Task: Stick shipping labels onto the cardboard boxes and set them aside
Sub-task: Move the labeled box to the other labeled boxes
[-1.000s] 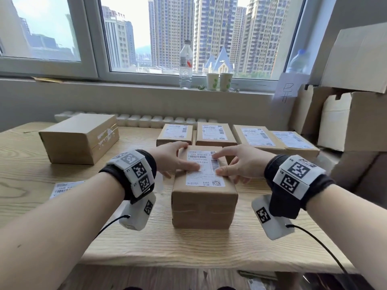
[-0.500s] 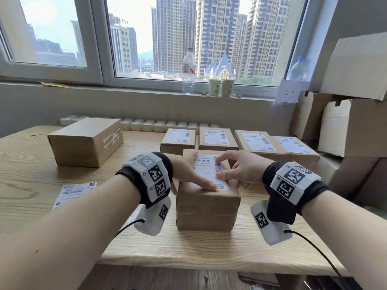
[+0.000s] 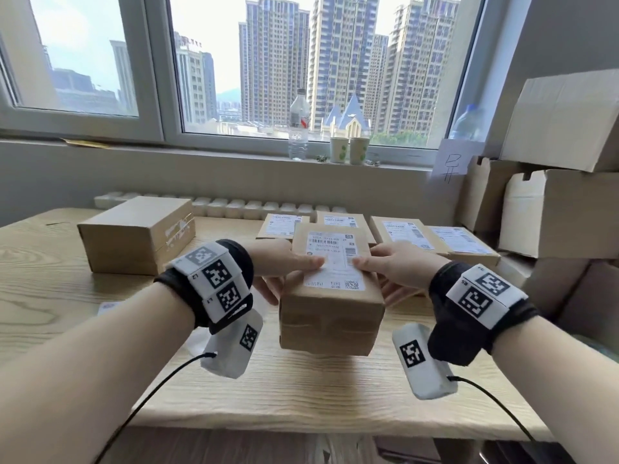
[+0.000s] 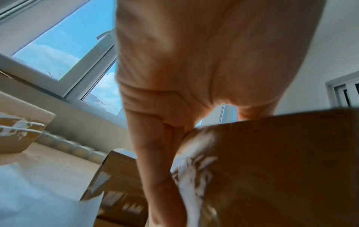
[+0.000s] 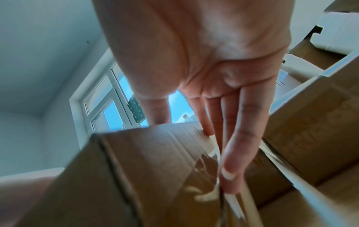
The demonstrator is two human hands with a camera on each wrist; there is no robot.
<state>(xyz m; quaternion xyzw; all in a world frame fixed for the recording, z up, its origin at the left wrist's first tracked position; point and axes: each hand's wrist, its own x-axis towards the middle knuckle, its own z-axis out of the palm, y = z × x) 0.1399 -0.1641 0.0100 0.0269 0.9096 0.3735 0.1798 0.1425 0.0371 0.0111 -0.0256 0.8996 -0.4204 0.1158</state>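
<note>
A small brown cardboard box (image 3: pixel 330 316) with a white shipping label (image 3: pixel 335 262) on its top hangs just above the wooden table (image 3: pixel 301 396), casting a shadow below. My left hand (image 3: pixel 284 272) grips its left side, thumb lying on the label. My right hand (image 3: pixel 378 276) grips the right side the same way. In the left wrist view my fingers (image 4: pixel 159 161) run down the box (image 4: pixel 281 161) wall. In the right wrist view my fingers (image 5: pixel 239 145) lie along the taped side of the box (image 5: pixel 145 161).
Several labelled boxes (image 3: pixel 402 234) stand in a row at the back of the table. A larger unlabelled box (image 3: pixel 134 236) sits back left. A loose label sheet (image 3: pixel 107 306) lies by my left wrist. Big cartons (image 3: pixel 562 212) are stacked at the right.
Both hands have stopped smoothing the label and taken hold of the box's sides. The box has risen off the table and moved a little toward the back row.
</note>
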